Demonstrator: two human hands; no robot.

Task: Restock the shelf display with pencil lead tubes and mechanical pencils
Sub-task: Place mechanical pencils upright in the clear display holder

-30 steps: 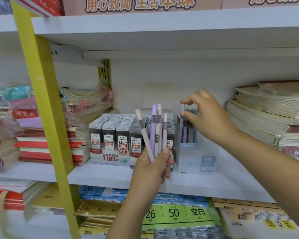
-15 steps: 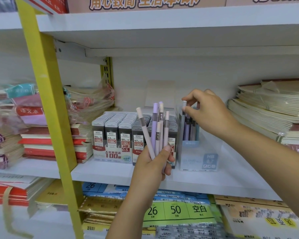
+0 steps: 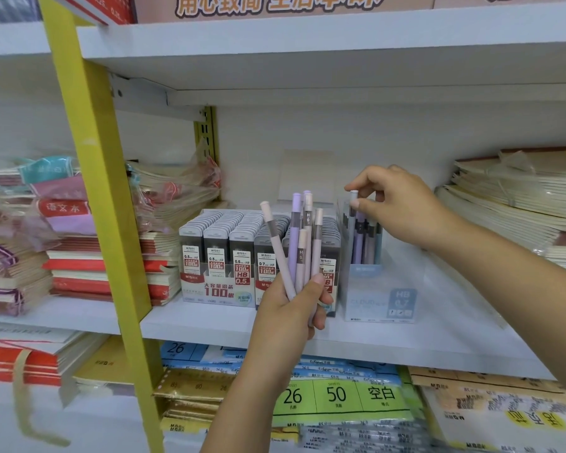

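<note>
Frame centre: the left hand point(image 3: 293, 310) grips a fan of pink and lilac mechanical pencils point(image 3: 296, 233). Just right, the right hand point(image 3: 397, 204) pinches the top of a pale blue pencil point(image 3: 352, 220) standing in the clear plastic display box point(image 3: 379, 302) beside grey lead tubes point(image 3: 229, 230).

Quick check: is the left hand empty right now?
No, the left hand grips a bunch of mechanical pencils, held upright in front of the lead tube display.
</note>
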